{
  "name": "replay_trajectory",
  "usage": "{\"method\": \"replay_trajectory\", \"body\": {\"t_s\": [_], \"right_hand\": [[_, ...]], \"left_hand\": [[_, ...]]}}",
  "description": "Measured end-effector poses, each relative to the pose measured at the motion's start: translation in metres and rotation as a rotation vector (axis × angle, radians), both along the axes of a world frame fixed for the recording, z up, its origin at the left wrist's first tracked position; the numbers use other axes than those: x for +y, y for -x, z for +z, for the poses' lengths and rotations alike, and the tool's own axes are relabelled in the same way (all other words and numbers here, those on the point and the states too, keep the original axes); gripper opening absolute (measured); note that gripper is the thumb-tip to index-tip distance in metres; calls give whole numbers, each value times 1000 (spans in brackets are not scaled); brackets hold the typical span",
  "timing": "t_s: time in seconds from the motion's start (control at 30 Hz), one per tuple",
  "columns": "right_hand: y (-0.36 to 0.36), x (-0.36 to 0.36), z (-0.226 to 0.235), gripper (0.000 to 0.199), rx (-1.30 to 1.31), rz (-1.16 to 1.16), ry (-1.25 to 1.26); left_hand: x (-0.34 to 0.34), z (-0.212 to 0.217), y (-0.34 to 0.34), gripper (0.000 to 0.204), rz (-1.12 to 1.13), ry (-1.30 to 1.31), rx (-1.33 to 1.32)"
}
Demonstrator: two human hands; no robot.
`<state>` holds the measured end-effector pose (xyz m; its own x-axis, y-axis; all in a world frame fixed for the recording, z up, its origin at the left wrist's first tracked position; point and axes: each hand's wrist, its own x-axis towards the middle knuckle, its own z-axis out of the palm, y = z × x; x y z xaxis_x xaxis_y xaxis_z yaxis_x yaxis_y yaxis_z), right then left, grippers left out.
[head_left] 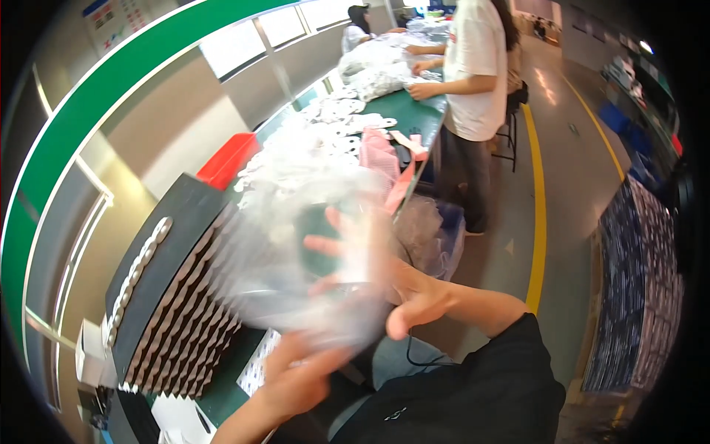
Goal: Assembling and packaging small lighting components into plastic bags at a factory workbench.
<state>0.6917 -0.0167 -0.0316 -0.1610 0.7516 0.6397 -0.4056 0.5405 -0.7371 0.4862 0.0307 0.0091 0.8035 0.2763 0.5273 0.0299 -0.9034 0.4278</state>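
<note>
A large clear plastic bag [274, 251], smeared by motion, spreads in front of me above the green worktable. At its near lower edge my left hand [299, 377] is closed, with the film gripped in its fingers. My right hand [373, 270] reaches across the bag's right side, fingers spread and thumb apart. Blur hides whether that hand is inside the bag or just against it. Beyond the bag lies a heap of small white parts [296, 152], some flat with holes. What the bag contains, if anything, cannot be made out.
Stacked dark trays [177, 296] with white pieces stand left, near a red bin [228, 159]. Pink mesh material [379, 159] lies at the table's right edge. A plastic-lined blue bin [447, 233] sits below. A co-worker [477, 81] stands along the table; stacked bundles [640, 288] are far right.
</note>
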Motion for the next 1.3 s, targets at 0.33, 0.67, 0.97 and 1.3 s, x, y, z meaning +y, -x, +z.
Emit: {"method": "replay_trajectory", "body": {"t_s": [0.33, 0.67, 0.97, 1.3], "right_hand": [[-136, -107, -6, 36, -263, -1871, -244], [-233, -3, -176, 31, -256, -2463, 79], [-102, 2, -512, 63, -1061, -749, 1506], [-172, -57, -560, 34, -605, -969, 1843]], "left_hand": [[29, -42, -118, 49, -526, -488, 320], [99, -119, -115, 47, -432, -334, 790], [101, -134, -110, 43, -389, -274, 812], [103, -134, -123, 34, -393, -208, 785]]}}
